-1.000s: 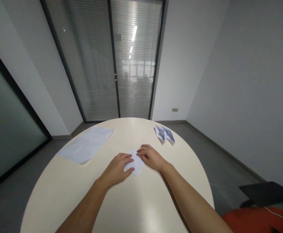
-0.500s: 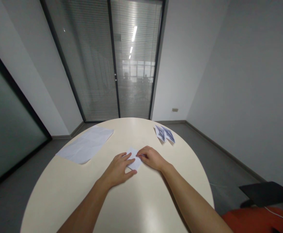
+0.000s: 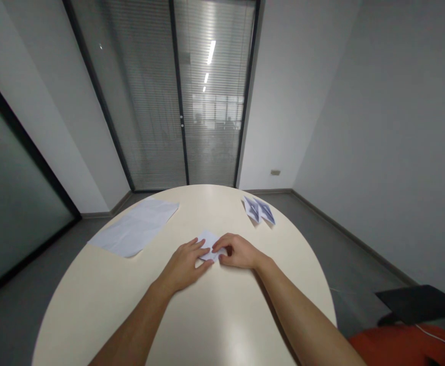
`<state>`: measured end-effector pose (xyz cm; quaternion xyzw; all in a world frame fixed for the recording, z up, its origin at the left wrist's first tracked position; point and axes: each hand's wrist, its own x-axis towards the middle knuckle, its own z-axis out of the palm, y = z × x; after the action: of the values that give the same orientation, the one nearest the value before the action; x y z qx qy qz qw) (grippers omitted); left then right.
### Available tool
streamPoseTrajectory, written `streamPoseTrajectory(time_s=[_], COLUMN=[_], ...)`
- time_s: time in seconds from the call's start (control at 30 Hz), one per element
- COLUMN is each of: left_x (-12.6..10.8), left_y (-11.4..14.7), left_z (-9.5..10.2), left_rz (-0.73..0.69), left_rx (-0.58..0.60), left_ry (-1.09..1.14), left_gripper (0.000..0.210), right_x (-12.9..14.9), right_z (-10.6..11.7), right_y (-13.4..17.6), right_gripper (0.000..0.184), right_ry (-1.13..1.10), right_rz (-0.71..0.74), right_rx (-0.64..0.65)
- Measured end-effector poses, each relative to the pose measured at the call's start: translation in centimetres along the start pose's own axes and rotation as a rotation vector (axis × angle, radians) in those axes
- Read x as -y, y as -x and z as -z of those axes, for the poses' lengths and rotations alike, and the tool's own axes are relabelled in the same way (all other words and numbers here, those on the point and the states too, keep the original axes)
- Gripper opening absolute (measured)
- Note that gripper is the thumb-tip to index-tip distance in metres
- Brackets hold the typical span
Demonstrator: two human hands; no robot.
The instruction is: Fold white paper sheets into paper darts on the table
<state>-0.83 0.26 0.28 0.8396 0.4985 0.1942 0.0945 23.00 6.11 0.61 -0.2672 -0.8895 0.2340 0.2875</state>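
A small folded piece of white paper (image 3: pixel 208 237) lies on the table between my hands, partly hidden by fingers. My left hand (image 3: pixel 187 264) rests over its left side with spread fingers, holding it down against the tabletop. At the right side of the paper, my right hand (image 3: pixel 238 252) is curled, its thumb and fingertips at the paper's edge and gripping it there. Fine folds in the paper are too small to make out.
A large creased white sheet (image 3: pixel 136 229) lies on the left of the round cream table (image 3: pixel 108 300). Two folded papers with dark printing (image 3: pixel 252 209) stand near the far right edge. A red and black chair (image 3: pixel 401 345) is at lower right.
My right thumb has come down toward the paper's near edge and its fingers have shifted slightly left. My left thumb has drawn up a little onto the paper's near edge.
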Motion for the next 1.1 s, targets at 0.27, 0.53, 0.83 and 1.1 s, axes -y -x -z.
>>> streamPoseTrajectory(time_s=[0.27, 0.53, 0.83, 1.1], left_x=[-0.1, -0.1, 0.4, 1.0], left_y=[-0.1, 0.1, 0.1, -0.1], left_z=[0.1, 0.1, -0.2, -0.9], left_rz=[0.055, 0.039, 0.02, 0.026], left_rx=[-0.004, -0.045, -0.072, -0.082], left_ry=[0.03, 0.089, 0.148, 0.177], left_gripper=[0.042, 0.034, 0.015, 0.029], right_x=[0.0, 0.3, 0.6, 0.3], right_z=[0.1, 0.2, 0.5, 0.3], right_y=[-0.1, -0.1, -0.2, -0.1], right_gripper=[0.03, 0.017, 0.012, 0.016], right_ry=[0.001, 0.002, -0.027, 0.015], right_rz=[0.034, 0.048, 0.009, -0.063], right_rx=[0.024, 0.03, 0.04, 0.023])
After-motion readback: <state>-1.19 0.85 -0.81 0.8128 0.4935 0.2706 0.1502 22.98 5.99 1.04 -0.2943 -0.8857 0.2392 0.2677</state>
